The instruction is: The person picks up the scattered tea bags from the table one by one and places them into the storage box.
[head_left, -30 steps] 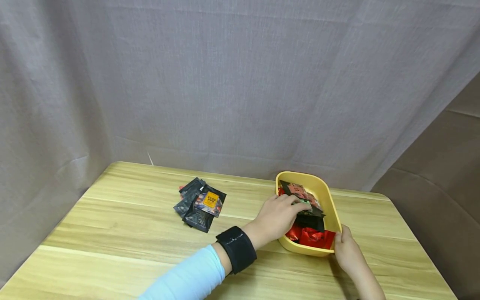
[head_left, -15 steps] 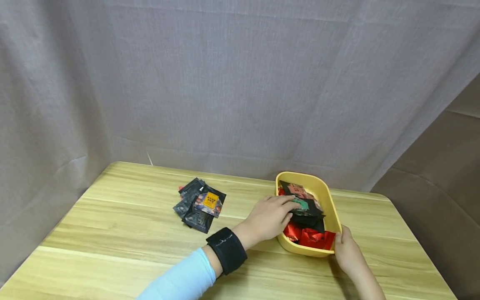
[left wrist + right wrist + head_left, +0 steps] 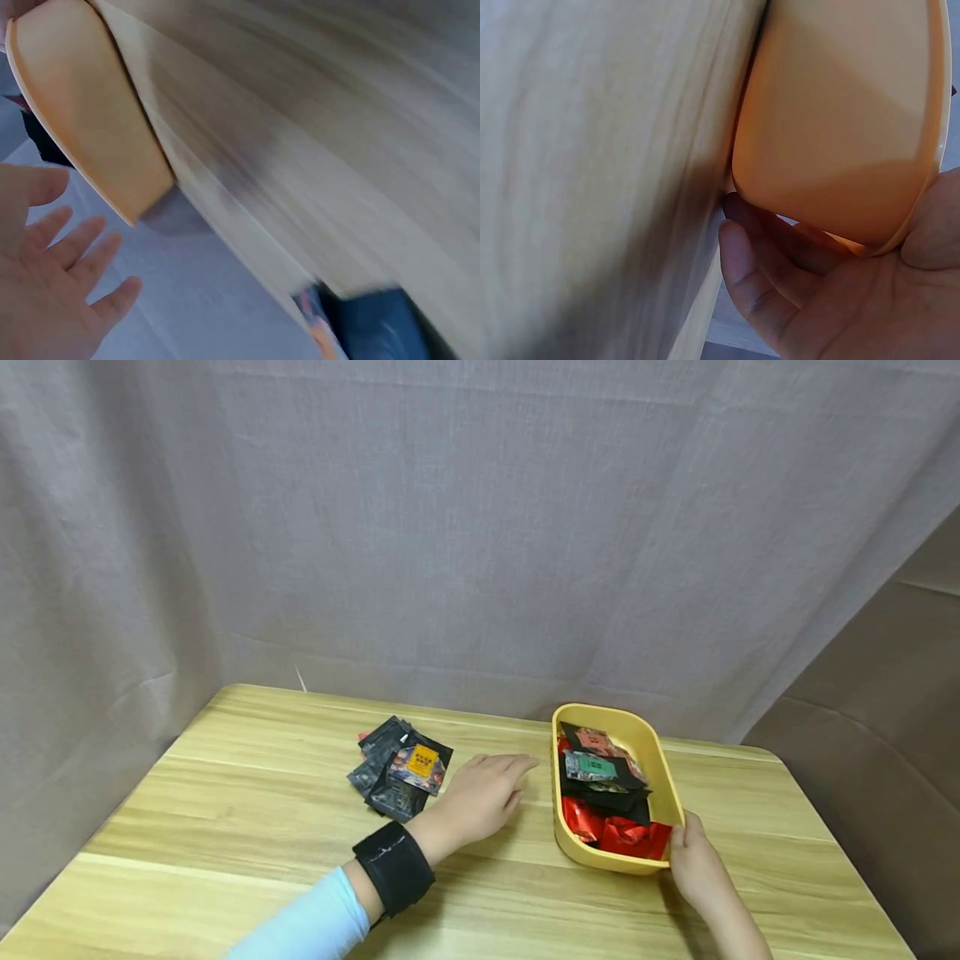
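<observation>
My left hand [image 3: 478,797] is over the table between a pile of sachets and a yellow plastic box, holding nothing. Its fingers look relaxed and spread in the left wrist view. The pile has several black sachets [image 3: 386,756], with an orange-labelled sachet [image 3: 418,764] on top. My right hand [image 3: 701,868] grips the near right corner of the yellow box [image 3: 662,768], thumb at the rim and fingers around the outside wall. Inside the box lie a green-labelled black sachet [image 3: 596,767], a red-labelled sachet [image 3: 592,739] and shiny red packets [image 3: 626,837].
The wooden table [image 3: 225,827] carries the pile at left and the box at right. A grey cloth [image 3: 465,543] hangs behind the table's far edge. Darker cloth [image 3: 885,693] is on the right side.
My left hand has let go of the green-labelled sachet in the box and moved left, out towards the pile. My right hand has stayed at the box corner.
</observation>
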{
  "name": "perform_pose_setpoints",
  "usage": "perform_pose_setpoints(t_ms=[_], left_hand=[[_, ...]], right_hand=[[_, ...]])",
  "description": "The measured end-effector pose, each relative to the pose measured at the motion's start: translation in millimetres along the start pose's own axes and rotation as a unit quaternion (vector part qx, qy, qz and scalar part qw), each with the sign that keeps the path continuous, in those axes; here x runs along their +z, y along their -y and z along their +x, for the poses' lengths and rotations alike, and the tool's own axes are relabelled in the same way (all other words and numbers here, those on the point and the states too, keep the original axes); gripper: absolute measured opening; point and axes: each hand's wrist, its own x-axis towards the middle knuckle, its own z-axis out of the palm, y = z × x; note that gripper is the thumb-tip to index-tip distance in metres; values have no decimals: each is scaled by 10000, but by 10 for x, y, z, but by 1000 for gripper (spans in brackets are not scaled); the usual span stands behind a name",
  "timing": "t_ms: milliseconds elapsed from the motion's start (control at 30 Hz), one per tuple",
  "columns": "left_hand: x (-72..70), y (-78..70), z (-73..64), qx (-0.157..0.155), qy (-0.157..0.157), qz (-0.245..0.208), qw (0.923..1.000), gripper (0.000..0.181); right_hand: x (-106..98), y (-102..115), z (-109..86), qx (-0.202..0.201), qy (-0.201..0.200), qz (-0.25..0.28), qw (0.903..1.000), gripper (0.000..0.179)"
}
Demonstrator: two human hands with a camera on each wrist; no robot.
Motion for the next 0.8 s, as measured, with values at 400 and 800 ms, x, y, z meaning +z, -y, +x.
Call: perform_pose_setpoints(t_ms=[400, 800], left_hand=[[-197, 527, -362, -520, 1289, 21, 9903, 58], [-399, 841, -499, -1415, 2319, 580, 9607, 70]], right_hand=[[-9, -5, 7, -62, -31, -36, 10000, 47], [11, 34, 34, -84, -43, -31, 10000, 48]])
